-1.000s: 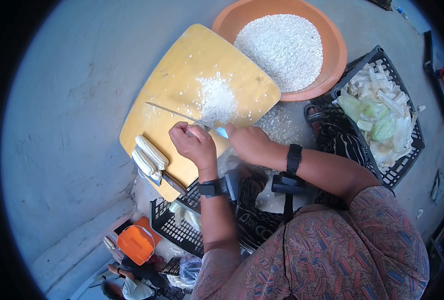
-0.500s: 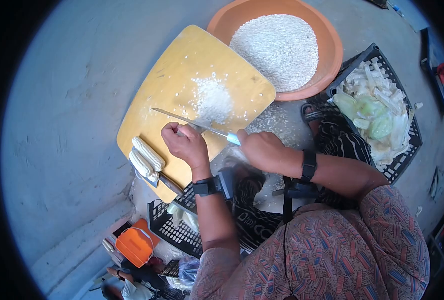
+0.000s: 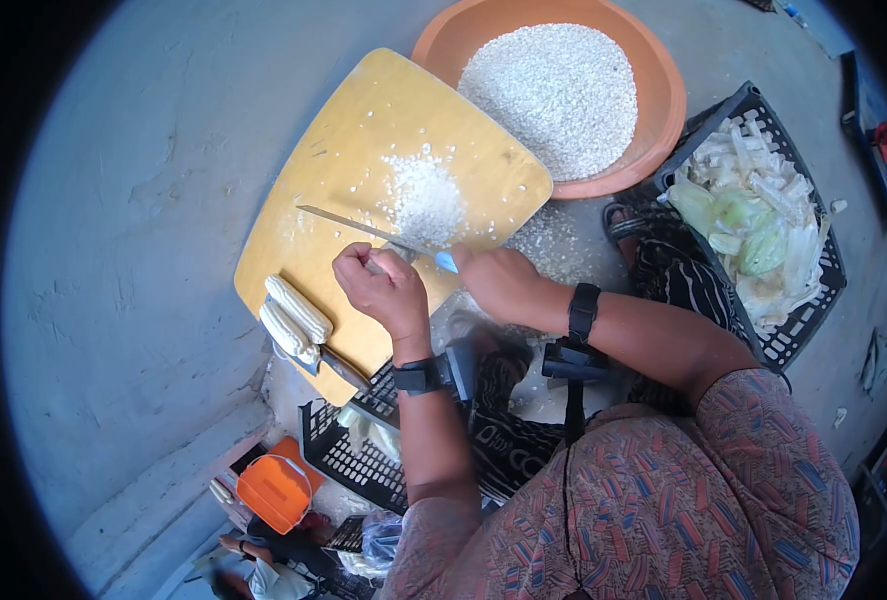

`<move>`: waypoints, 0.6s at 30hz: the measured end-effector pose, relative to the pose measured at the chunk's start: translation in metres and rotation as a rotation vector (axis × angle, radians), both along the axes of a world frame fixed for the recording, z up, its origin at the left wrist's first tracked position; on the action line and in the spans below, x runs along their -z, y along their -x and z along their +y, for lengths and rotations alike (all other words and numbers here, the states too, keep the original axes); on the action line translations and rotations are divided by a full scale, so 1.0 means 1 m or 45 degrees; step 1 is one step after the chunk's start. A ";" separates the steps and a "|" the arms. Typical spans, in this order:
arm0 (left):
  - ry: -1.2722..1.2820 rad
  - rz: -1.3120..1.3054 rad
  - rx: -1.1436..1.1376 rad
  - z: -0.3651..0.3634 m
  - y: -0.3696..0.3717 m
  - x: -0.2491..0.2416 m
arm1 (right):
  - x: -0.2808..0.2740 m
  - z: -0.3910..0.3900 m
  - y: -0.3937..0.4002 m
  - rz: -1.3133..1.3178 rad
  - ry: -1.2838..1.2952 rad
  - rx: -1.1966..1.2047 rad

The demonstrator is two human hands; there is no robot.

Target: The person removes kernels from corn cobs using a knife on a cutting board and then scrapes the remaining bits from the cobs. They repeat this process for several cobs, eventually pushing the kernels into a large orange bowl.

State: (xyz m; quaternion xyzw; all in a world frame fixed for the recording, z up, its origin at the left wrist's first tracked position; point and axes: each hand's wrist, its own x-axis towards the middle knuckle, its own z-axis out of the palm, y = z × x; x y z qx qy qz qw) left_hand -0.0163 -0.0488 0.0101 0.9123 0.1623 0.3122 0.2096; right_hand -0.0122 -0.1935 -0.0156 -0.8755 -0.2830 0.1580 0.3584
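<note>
My right hand [image 3: 504, 285] is closed around the light-blue handle of a long knife [image 3: 349, 219]. Its blade points left across the yellow board [image 3: 349, 135]. My left hand [image 3: 386, 292] is curled shut beside the blade at the board's lower edge; a small greyish piece shows by its fingers, mostly hidden. Above the blade, loose white corn kernels [image 3: 426, 200] lie heaped on the board. Two ears of white corn [image 3: 294, 312] rest at the board's left edge, alongside a second knife with a wooden handle [image 3: 344, 368].
An orange basin [image 3: 669, 95] full of white kernels stands beyond the board. To the right, a black crate [image 3: 832, 270] holds husks and cobs. Another black crate [image 3: 339, 455] and an orange bucket [image 3: 276, 495] are at lower left, near another person [image 3: 264, 575]. Kernels litter the floor.
My right hand has shifted left and slightly up, carrying the knife with it. My left hand has moved slightly right. The corn and the board stay in place.
</note>
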 end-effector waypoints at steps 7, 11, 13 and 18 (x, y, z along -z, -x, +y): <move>0.144 0.005 -0.073 0.011 0.000 0.001 | -0.006 -0.004 0.000 0.135 -0.015 0.026; 0.187 0.006 -0.097 0.012 -0.002 0.000 | -0.025 -0.013 0.007 0.227 0.103 -0.094; 0.173 0.016 -0.102 0.013 -0.003 0.001 | -0.028 -0.015 0.010 0.237 0.090 -0.075; 0.216 0.011 -0.129 0.015 -0.003 -0.002 | -0.029 -0.022 0.014 0.280 0.064 -0.056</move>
